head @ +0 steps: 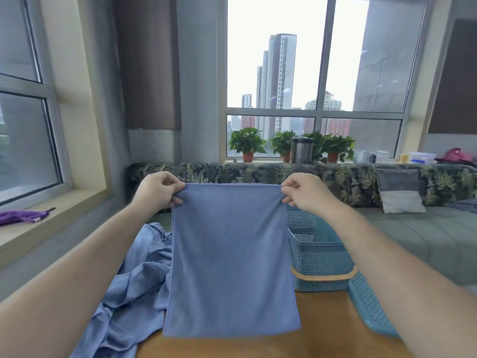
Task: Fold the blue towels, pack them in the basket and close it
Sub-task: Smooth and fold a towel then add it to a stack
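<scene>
A blue towel (231,259) hangs flat in front of me above the wooden table (325,339). My left hand (157,188) pinches its top left corner and my right hand (304,192) pinches its top right corner. The towel's lower edge reaches just above the tabletop. A crumpled heap of blue towels (131,282) lies on the table at the left. Behind the held towel to the right stands the teal perforated basket (320,257), open, partly hidden by the towel. Its teal lid (366,306) lies beside it at the right, under my right forearm.
A grey-green sofa (418,236) with a leaf-print back and a grey cushion (400,192) runs behind the table. Potted plants (247,143) and a metal canister (301,150) stand on the window sill. A purple cloth (20,217) lies on the left sill.
</scene>
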The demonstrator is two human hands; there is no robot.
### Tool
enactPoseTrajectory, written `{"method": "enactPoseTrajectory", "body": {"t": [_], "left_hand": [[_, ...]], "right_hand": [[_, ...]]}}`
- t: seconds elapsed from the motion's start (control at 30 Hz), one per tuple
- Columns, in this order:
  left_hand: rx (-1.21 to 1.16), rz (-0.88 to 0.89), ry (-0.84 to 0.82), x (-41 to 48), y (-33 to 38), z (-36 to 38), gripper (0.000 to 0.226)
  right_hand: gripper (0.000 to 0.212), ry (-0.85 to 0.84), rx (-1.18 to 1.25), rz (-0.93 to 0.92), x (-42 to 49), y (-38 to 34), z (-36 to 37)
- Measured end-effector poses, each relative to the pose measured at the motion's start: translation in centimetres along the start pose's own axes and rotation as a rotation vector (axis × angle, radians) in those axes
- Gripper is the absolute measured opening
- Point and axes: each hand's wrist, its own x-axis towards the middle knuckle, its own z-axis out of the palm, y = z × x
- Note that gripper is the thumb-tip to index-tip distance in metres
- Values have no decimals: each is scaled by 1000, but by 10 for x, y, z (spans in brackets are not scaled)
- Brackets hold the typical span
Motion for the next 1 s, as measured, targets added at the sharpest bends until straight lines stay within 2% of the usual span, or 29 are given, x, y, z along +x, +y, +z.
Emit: {"method": "enactPoseTrajectory", "body": {"t": [0.2, 0.33, 0.57, 0.67, 0.83, 1.0], "left_hand": [[-14, 61, 72, 12, -2, 5, 14], [-9, 102, 73, -7, -15, 15, 7], [117, -33, -44, -81, -97, 40, 13], [82, -129, -148, -132, -135, 47, 14], [81, -216, -264, -182, -165, 50, 7], [125, -167, -257, -158, -174, 64, 9]], "right_hand": [[12, 156, 26, -17, 12, 3, 21], [12, 163, 59, -5, 1, 20, 34], [10, 23, 40, 51, -73, 71, 77], [9, -132, 28, 117, -118, 105, 98], [10, -344, 159, 247, -169, 143, 107], [12, -321, 95, 283, -150, 154, 118]]}}
